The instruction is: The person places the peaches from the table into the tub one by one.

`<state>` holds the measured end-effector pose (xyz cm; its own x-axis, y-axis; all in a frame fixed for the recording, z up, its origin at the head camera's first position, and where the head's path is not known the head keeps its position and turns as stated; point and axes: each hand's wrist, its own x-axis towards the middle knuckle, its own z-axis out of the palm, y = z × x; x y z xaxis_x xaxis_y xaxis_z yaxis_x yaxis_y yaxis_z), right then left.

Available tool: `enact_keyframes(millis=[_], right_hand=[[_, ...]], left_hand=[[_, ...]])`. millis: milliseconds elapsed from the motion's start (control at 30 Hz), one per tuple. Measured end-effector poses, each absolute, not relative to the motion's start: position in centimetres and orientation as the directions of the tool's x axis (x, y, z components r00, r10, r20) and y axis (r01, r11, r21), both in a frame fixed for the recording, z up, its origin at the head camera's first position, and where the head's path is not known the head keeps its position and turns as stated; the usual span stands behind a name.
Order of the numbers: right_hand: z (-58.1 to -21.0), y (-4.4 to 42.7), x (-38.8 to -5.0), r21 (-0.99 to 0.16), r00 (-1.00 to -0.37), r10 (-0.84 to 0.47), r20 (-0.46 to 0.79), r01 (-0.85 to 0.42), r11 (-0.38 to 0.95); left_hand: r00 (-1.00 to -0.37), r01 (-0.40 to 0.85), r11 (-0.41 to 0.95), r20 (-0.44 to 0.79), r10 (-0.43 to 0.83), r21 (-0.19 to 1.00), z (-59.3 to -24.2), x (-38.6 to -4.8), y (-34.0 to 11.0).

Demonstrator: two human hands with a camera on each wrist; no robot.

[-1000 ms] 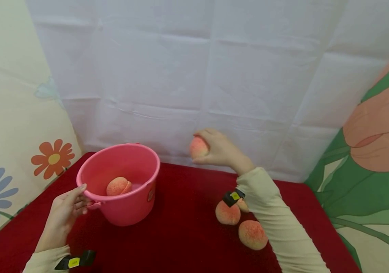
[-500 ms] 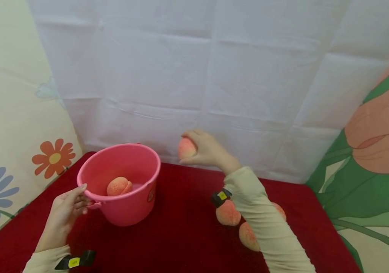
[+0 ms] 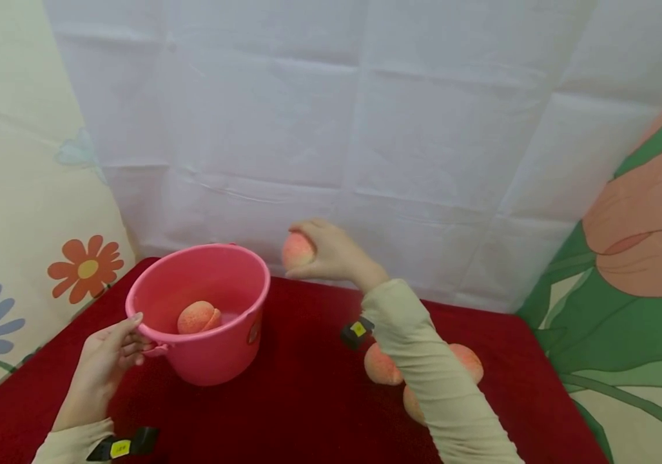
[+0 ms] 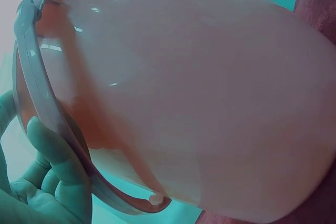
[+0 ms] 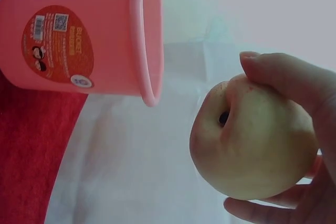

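my right grip [image 3: 333,253], wrapped round a peach [image 3: 298,251], had swung toward nine o'clock, so it hung nearer, outside, at two o'clock of the bucket [image 3: 209,357]; left grip [image 3: 106,356] held that edge.

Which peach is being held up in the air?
The peach in the right hand; the others lie inside the pink bucket or on the red tablecloth.

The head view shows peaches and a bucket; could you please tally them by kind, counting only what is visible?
Peaches: 5 (1 in the right hand, 1 inside the bucket, 3 on the red cloth)
Pink bucket: 1
Total: 6
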<state>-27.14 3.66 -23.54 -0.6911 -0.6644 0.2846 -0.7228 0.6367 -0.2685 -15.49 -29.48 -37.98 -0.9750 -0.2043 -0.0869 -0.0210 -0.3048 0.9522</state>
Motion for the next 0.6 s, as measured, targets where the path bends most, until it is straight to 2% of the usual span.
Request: enact_keyframes(millis=[333, 600], right_hand=[[-24.0, 2.1, -27.0, -0.268, -0.677, -0.675, 0.294, -0.736, 0.621], [-24.0, 1.0, -26.7, -0.252, -0.676, -0.694, 0.247, -0.736, 0.628]], left_hand=[[-0.98, -0.003, -0.289, -0.06, -0.188, 0.957, -38.1, -15.6, -28.7], [-0.98, -0.012, -0.3, -0.07, -0.185, 0.954, -37.9, -15.6, -28.7]])
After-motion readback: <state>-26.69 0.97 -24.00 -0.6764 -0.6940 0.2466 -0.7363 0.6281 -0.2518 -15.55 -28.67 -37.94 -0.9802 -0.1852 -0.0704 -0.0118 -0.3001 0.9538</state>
